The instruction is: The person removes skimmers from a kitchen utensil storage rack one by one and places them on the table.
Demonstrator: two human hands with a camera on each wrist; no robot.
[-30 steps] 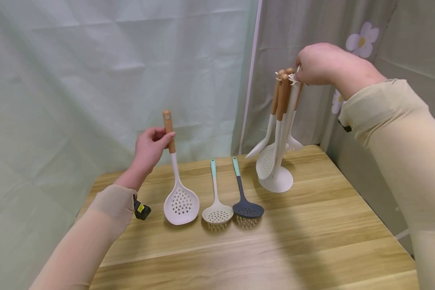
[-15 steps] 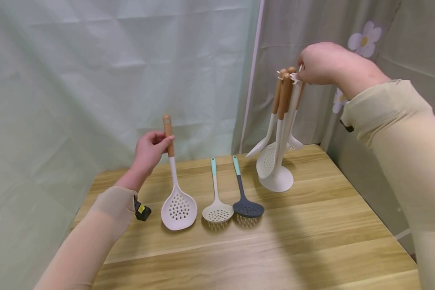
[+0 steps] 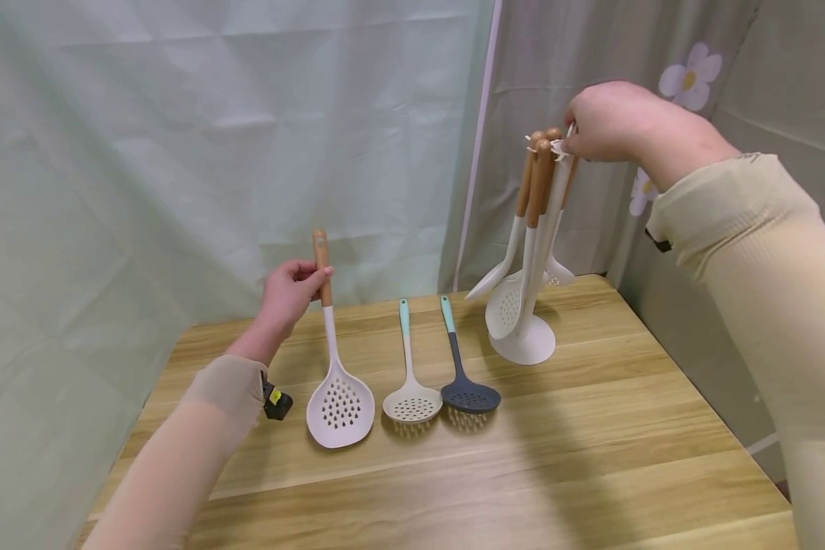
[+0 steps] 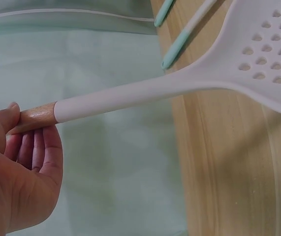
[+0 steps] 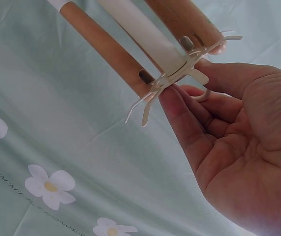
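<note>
Wooden-handled white slotted spoon (image 3: 334, 359): my left hand (image 3: 287, 292) grips it by the wood handle, thumb on one side and curled fingers on the other, as the left wrist view confirms with my left fingers (image 4: 46, 147) wrapped below the handle. The spoon stands steeply tilted, handle up. Its perforated head sits at or just above the tabletop (image 3: 591, 458) near the left edge; I cannot tell whether it touches.

Just to the right of that head lie two more skimmers, parallel, handles pointing to the far edge: a cream skimmer with a mint handle (image 3: 409, 382) and, just beside it, a dark skimmer with a mint handle (image 3: 462, 373). Their heads are close together; contact between them cannot be determined.

My right hand (image 3: 615, 122) is raised over the far right corner of the tabletop, at the top of the white utensil stand (image 3: 522, 340). In the right wrist view my right fingers (image 5: 184, 123) pinch the stand's pronged top piece (image 5: 179, 78), so this hand is closed on the stand's top. Several wood-handled white utensils (image 3: 532, 206) hang from those prongs, their heads down beside the stand's round base, which rests on the tabletop near the far right corner.

A small black and yellow device (image 3: 275, 401) shows at my left sleeve cuff. Pale green curtain (image 3: 179, 153) hangs behind the far edge; flowered grey curtain (image 3: 694, 69) hangs to the right.
</note>
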